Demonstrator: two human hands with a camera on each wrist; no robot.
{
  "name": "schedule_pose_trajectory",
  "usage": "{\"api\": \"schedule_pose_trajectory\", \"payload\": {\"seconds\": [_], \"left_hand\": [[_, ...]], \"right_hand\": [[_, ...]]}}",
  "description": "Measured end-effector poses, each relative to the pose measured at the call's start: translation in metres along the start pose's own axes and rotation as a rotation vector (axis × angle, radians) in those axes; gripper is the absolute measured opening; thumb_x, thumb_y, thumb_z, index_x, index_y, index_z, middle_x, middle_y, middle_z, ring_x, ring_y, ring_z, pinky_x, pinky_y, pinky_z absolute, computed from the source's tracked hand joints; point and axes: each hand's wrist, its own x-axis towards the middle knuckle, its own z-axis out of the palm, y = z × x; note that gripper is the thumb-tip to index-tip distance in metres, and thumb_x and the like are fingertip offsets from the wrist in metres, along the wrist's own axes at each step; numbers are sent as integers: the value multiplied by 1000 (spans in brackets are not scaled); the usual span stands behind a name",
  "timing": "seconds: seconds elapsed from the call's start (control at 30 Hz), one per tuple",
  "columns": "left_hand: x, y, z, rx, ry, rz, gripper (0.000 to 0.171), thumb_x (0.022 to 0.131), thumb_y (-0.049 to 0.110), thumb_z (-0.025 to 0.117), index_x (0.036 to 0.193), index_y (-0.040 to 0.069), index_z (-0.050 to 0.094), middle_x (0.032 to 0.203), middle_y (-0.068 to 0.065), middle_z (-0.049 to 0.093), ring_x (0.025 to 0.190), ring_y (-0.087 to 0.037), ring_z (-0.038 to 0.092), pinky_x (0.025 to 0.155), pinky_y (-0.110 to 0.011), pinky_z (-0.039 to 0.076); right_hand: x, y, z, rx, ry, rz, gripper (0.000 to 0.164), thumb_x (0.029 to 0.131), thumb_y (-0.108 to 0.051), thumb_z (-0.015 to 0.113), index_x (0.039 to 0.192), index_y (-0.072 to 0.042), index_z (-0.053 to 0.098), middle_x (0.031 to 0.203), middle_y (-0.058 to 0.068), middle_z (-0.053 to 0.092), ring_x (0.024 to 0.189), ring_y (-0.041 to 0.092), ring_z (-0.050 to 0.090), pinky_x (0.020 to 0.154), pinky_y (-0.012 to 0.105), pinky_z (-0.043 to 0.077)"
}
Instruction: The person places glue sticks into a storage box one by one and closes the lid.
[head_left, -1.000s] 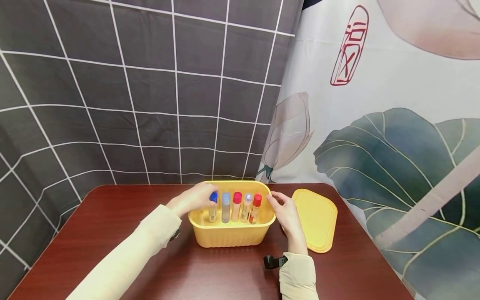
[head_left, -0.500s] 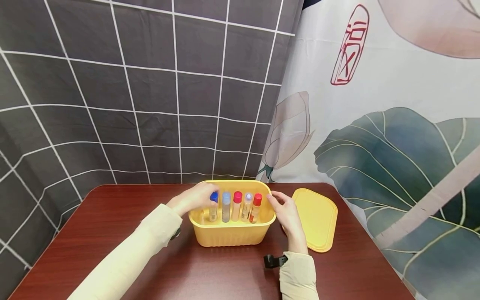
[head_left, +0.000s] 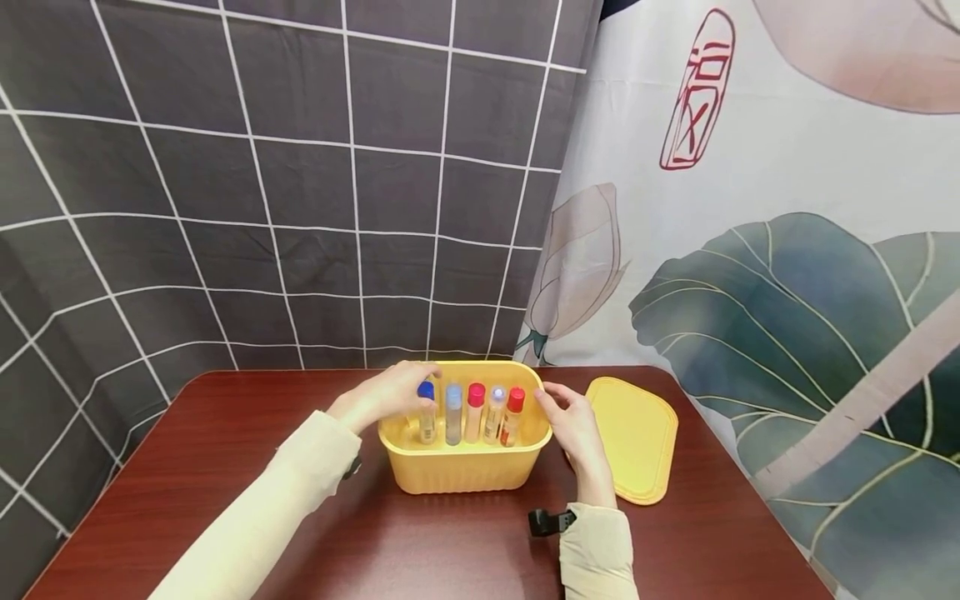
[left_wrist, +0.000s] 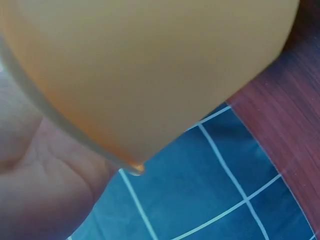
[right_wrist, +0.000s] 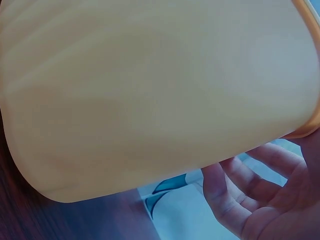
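Note:
A yellow plastic box (head_left: pixel 465 473) stands without its lid on the table in the head view. Inside, several capped tubes stand upright in a row. My left hand (head_left: pixel 386 393) reaches over the left rim, its thumb and fingers pinching the blue-capped tube (head_left: pixel 427 429) at the row's left end. Further right are a light-blue-capped tube (head_left: pixel 453 417), a pink-capped tube (head_left: pixel 475 412), a pale-capped tube (head_left: pixel 493 414) and a red-capped tube (head_left: pixel 512 417). My right hand (head_left: pixel 576 429) holds the box's right rim, fingers along the outer wall. Both wrist views show mostly the box's outside.
A yellow lid (head_left: pixel 633 442) lies flat on the dark red wooden table (head_left: pixel 450 550), right of my right hand. Behind the table hangs a dark grid-patterned cloth (head_left: pixel 300 208). A white cloth with lotus prints (head_left: pixel 637 125) hangs at the right.
My left fingers have shifted slightly at the blue cap, leaving more of it in view. The right hand, the box and the other tubes stay in place.

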Motion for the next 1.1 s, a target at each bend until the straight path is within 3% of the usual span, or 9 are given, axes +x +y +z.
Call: {"api": "schedule_pose_trajectory", "payload": {"seconds": [0.2, 0.4, 0.77, 0.9, 1.1], "left_hand": [[-12, 5, -6, -25, 98, 44, 47, 87, 21, 75, 128, 5, 58, 121, -13, 63, 112, -30, 58, 98, -47, 45], [-31, 8, -8, -120, 192, -15, 48, 89, 27, 72, 131, 7, 58, 126, -12, 61, 115, -29, 58, 97, -48, 46], [-54, 0, 3, -240, 409, -36, 43, 89, 25, 71, 127, 5, 61, 125, -13, 62, 117, -32, 56, 100, -51, 42], [-58, -5, 9, -266, 486, -44, 42, 88, 22, 73, 124, 4, 63, 119, -14, 64, 107, -32, 59, 95, -49, 46], [-62, -14, 18, -390, 537, -86, 45, 87, 14, 74, 126, -2, 57, 115, -20, 63, 99, -34, 62, 88, -47, 52]], "right_hand": [[1, 1, -1, 10, -5, 5, 42, 97, -28, 62, 129, -2, 60, 122, 19, 61, 111, 37, 58, 95, 47, 48], [2, 2, -1, 6, -10, 11, 42, 97, -29, 62, 130, -3, 60, 122, 18, 61, 110, 35, 59, 95, 46, 48], [3, 0, 0, 8, -16, 8, 42, 97, -30, 63, 129, -3, 61, 123, 18, 61, 110, 36, 59, 95, 46, 48], [3, 1, 0, 8, -11, 10, 42, 97, -29, 63, 129, -3, 61, 120, 18, 61, 109, 36, 60, 94, 45, 49], [2, 2, -1, 7, -10, 12, 42, 96, -31, 63, 129, -4, 61, 120, 17, 62, 107, 33, 60, 94, 44, 50]]}}
